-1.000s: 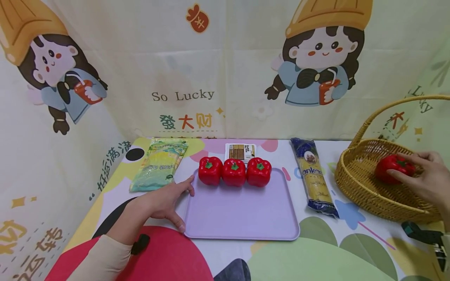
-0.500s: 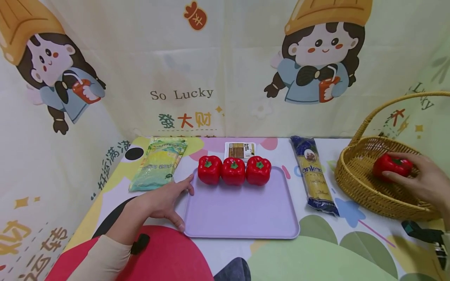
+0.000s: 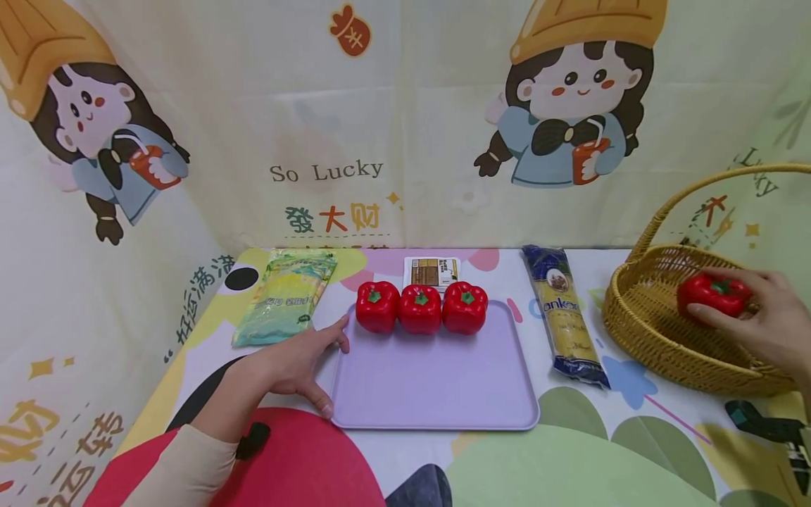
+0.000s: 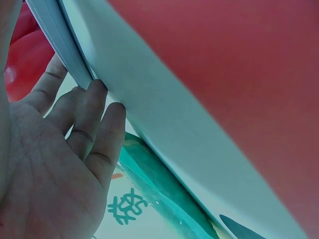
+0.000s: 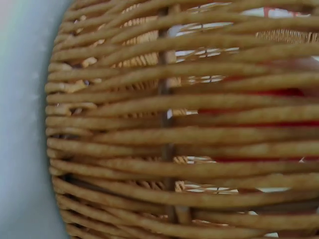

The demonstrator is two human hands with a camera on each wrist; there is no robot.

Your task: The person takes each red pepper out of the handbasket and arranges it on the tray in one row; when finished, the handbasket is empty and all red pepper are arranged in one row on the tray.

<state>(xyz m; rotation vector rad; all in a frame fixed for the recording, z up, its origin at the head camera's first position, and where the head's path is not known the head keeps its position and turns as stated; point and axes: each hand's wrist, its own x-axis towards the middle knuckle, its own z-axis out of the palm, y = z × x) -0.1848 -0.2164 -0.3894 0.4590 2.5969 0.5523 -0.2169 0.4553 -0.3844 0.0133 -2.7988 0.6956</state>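
In the head view my right hand [image 3: 769, 320] grips a red bell pepper [image 3: 706, 296] inside the wicker basket [image 3: 633, 355] at the right. Woven basket wall [image 5: 119, 134] fills most of the right wrist view, with bits of red behind its gaps. A lilac tray [image 3: 437, 387] lies in the middle, and three red bell peppers [image 3: 421, 310] stand side by side along its far edge. My left hand [image 3: 291, 362] rests at the tray's left edge, thumb and fingers spread. Its extended fingers lie against the tray rim [image 4: 60, 45] in the left wrist view.
A yellow-green plastic packet [image 3: 285, 296] lies behind my left hand. Between tray and basket is a blue-and-yellow pasta bag [image 3: 564, 317]. One small flat packet [image 3: 434, 271] sits behind the peppers. The basket's tall handle [image 3: 671, 204] arches over its opening.
My right hand has shifted slightly inside the basket, and its fingers have come around the pepper, which has turned a little. The left hand and the tray look unmoved.
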